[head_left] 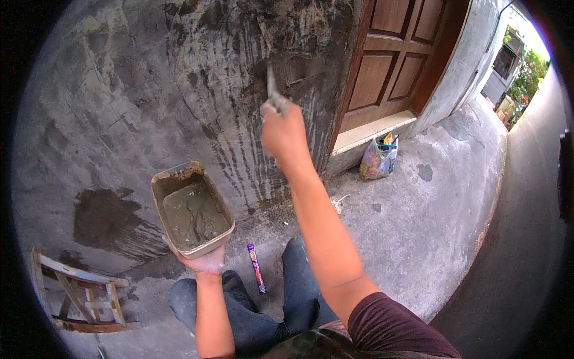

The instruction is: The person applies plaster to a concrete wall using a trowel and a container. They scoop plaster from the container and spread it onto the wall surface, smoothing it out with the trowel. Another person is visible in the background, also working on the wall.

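Trowel [272,90] clenched in my right hand [282,133], fingers fully closed round handle; blade's long axis runs toward 12 o'clock, flat on wet grey wall [179,78]. Mortar tub [192,208] lies at 7 o'clock from right hand, resting on my left hand [203,262], palm cupped beneath near end. Narrow purple wrapper [256,268] on floor between my knees. Colourful plastic bag [378,158] at 3 o'clock, below brown door [397,60]. Wooden stool [84,293] far left.

outside a house: plastered wall [149,90], wooden door [394,60], concrete yard [430,221].
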A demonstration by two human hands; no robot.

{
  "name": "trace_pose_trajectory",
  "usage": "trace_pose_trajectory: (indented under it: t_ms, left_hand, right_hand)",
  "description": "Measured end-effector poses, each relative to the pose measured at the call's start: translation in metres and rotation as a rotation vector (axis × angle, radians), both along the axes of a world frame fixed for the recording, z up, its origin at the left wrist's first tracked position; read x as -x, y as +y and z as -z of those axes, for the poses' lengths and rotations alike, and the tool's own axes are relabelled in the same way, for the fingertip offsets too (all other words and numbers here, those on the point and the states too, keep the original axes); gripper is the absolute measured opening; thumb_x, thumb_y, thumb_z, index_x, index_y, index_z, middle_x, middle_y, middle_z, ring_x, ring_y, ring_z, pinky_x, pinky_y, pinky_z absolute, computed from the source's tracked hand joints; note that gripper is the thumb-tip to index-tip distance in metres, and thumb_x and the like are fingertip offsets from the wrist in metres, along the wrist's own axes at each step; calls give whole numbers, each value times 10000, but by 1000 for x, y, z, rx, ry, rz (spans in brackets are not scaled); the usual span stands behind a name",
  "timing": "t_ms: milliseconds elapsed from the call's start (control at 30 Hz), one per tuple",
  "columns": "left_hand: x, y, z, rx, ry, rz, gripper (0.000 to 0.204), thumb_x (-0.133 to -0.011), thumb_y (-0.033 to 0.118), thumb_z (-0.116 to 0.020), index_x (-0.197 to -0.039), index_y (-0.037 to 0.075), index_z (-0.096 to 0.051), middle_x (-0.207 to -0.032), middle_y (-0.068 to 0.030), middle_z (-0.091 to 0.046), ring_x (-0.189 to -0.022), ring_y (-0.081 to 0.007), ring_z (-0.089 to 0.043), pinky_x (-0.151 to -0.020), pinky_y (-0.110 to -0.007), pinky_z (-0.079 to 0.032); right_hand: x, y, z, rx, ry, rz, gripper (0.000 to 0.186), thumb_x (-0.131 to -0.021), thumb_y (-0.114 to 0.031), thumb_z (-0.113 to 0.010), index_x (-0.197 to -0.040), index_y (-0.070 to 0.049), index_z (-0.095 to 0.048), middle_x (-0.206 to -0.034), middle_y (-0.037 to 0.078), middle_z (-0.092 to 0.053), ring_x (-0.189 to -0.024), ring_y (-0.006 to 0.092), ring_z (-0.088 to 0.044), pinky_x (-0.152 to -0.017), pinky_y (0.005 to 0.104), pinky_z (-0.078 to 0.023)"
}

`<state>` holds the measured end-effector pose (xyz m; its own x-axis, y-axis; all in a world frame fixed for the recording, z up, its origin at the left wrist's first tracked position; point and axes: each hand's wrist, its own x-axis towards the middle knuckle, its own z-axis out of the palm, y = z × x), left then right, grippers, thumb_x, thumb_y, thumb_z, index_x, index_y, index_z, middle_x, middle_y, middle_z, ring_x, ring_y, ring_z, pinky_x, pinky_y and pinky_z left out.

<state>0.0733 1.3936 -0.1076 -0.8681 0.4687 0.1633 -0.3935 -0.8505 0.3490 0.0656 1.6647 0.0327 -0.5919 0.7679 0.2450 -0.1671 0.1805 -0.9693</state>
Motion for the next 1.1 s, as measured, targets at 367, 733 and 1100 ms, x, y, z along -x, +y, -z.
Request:
trace_pose_trajectory:
  t_ms: [367, 733, 1100]
  left_hand:
    - [-11, 15, -10, -3, -16, -89, 752, -992, 633, -529, -1592, 191, -434, -1631, -81, -444, -1484, -343, -435, -1216, -579, -368]
    - [-30, -16, 17, 158, -73, -73, 836, -985, 737, -444, -1597, 168, -425, -1633, -86, -446, -1488, -347, -422, -1232, -575, -323]
    - [-18, -18, 14, 157, -49, -67, 798, -986, 646, -532, -1592, 138, -423, -1629, -100, -447, -1496, -342, -413, -1256, -561, -300]
  right_hand:
    - [-40, 46, 70, 47, 350, -108, 489, -1059, -171, -602, -1529, -78, -504, -847, 52, -602, -629, 183, -565, -534, 333, -429]
    - [53, 110, 133, -882, -14, 404, 671, -1006, -84, -593, -1633, -162, -368, -1054, 179, -564, -834, 424, -611, -687, 492, -512]
    - [-21, 95, 100, -873, 234, 413, 552, -975, -52, -599, -1522, -56, -524, -968, 216, -644, -854, 419, -629, -759, 450, -517]
